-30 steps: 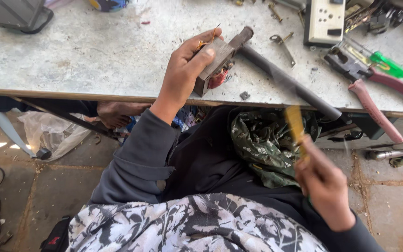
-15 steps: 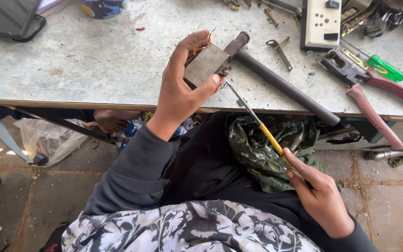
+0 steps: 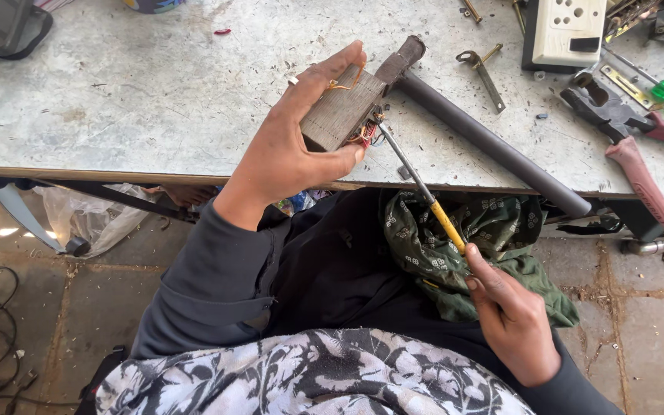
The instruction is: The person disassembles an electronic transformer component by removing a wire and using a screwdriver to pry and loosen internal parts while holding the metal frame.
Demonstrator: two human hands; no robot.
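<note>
The left hand [image 3: 293,146] reaches up from a dark grey sleeve, forearm slanting toward the workbench [image 3: 117,107], wrist bent back at the bench's front edge. Its fingers are spread long over the top of a small grey block with coloured wires [image 3: 341,114], and the thumb presses in from below, so the block is clamped firmly at a tilt, just above the bench's near edge. To the right of the block, a screwdriver [image 3: 424,192] with a thin metal shaft and yellow handle runs diagonally down, its tip in among the wires at the block's lower end. The right hand [image 3: 510,319] sits lower, off the bench and over the lap, curled closed around the handle's end with the forefinger laid along it, wrist pointing up toward the block. Behind the block a long dark hammer [image 3: 486,131] lies across the bench, its head touching the block's far corner. Further right lie red-handled pliers [image 3: 639,161].
</note>
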